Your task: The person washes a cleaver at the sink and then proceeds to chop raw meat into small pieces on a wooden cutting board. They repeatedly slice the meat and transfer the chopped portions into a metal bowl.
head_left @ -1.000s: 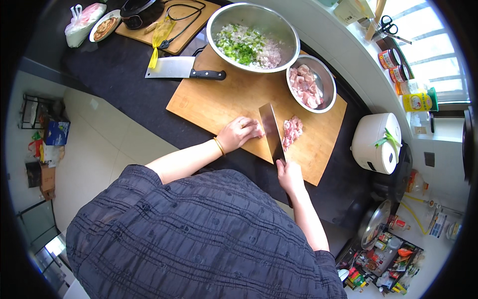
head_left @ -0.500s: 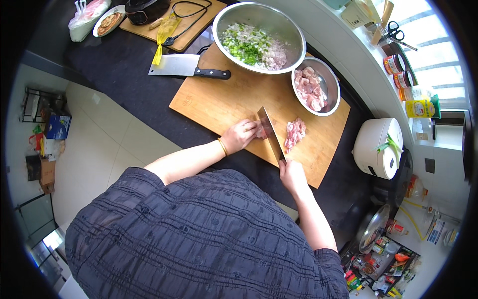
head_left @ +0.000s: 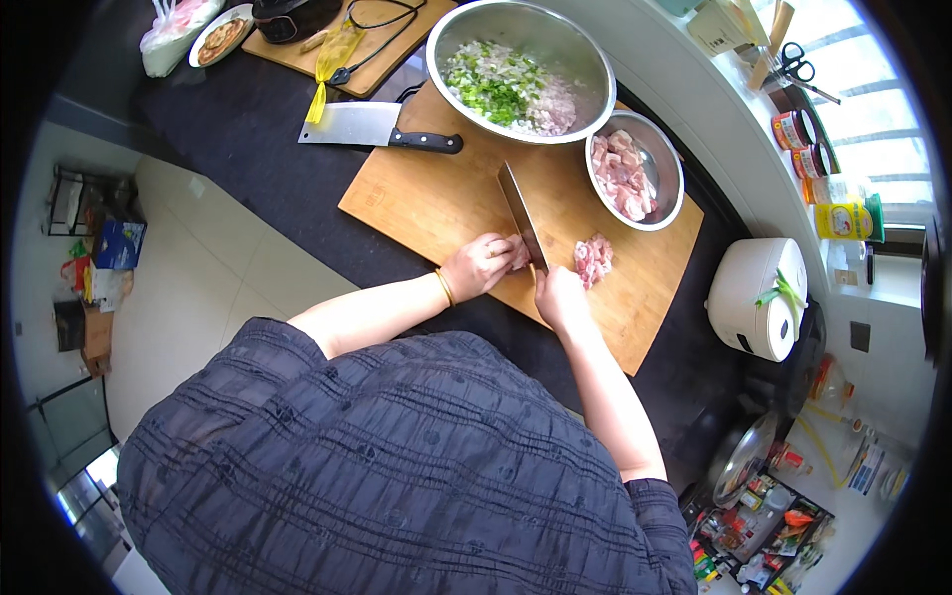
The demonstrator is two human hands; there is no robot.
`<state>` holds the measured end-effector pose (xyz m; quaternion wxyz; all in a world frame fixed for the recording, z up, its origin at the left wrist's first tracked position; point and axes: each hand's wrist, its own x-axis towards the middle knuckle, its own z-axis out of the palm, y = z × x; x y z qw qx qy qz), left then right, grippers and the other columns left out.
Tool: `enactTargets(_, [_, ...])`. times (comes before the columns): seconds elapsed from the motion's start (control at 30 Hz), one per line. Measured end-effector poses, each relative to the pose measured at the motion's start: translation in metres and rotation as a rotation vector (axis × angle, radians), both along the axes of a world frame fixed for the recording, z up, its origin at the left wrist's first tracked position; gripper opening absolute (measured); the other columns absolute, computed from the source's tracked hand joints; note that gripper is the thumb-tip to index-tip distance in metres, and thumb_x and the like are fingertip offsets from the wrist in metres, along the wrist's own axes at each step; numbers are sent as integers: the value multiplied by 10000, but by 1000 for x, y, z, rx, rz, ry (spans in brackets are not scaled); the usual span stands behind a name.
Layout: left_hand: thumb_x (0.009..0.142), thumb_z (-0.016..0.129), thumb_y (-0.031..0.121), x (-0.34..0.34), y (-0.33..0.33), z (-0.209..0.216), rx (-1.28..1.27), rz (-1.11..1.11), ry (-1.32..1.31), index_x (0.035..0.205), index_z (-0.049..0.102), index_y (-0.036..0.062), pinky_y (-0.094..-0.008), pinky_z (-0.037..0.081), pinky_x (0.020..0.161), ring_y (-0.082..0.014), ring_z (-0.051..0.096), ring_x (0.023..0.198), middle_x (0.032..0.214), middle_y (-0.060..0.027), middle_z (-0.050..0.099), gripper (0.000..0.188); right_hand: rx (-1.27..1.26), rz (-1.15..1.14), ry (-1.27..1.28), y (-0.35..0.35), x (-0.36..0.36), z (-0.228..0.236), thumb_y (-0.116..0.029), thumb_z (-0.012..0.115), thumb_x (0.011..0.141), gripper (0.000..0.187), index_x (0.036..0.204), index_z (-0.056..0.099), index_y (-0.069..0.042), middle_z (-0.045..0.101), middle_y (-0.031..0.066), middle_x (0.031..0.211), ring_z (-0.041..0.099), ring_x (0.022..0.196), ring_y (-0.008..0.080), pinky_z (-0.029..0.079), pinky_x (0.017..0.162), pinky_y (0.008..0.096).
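My right hand (head_left: 561, 297) is closed round the handle of a kitchen knife (head_left: 521, 213), its blade standing on edge and pointing away from me. Just left of the blade, my left hand (head_left: 478, 266) presses a piece of raw meat (head_left: 519, 254) against the wooden cutting board (head_left: 436, 188) with curled fingers. The blade touches or nearly touches that piece; the exact contact is too small to tell. To the right of the knife lies a small heap of cut raw meat (head_left: 593, 261). The knife's handle is hidden inside my right hand.
Behind the board stand a large steel bowl (head_left: 603, 84) of chopped greens and pale mince and a smaller steel bowl (head_left: 676, 188) with meat chunks. A cleaver (head_left: 362, 126) lies across the board's far left edge. A white rice cooker (head_left: 746, 302) stands at right.
My right hand has pushed the knife forward and slightly left, away from my body. My left hand stays on the meat piece. The view has shifted slightly.
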<state>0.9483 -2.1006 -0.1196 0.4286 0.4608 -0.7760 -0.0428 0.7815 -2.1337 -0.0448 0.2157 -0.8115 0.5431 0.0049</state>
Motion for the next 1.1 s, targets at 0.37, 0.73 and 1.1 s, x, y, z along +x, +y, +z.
enactTargets(0.37, [680, 627, 52, -7, 3, 5, 20, 18, 45, 940, 617, 7, -327, 477, 751, -251, 569, 848, 971, -87, 591, 264, -110, -8, -140, 49, -56, -18, -157, 548, 801, 235, 758, 588, 71, 563, 290, 682, 574, 666, 428, 471, 629, 454])
enactTargets(0.73, [697, 640, 43, -23, 22, 10, 23, -17, 107, 900, 626, 18, -323, 486, 710, -258, 582, 810, 921, -100, 603, 205, 0, -100, -95, 42, -84, -20, -221, 533, 834, 347, 675, 589, 82, 543, 232, 534, 586, 518, 346, 472, 527, 411])
enactTargets(1.1, [693, 645, 63, -29, 23, 9, 59, 56, 119, 873, 624, 19, -312, 487, 692, -246, 588, 803, 921, -82, 602, 187, 72, -41, -54, 57, -74, 38, -143, 531, 813, 215, 793, 601, 59, 601, 247, 759, 587, 721, 393, 469, 696, 429])
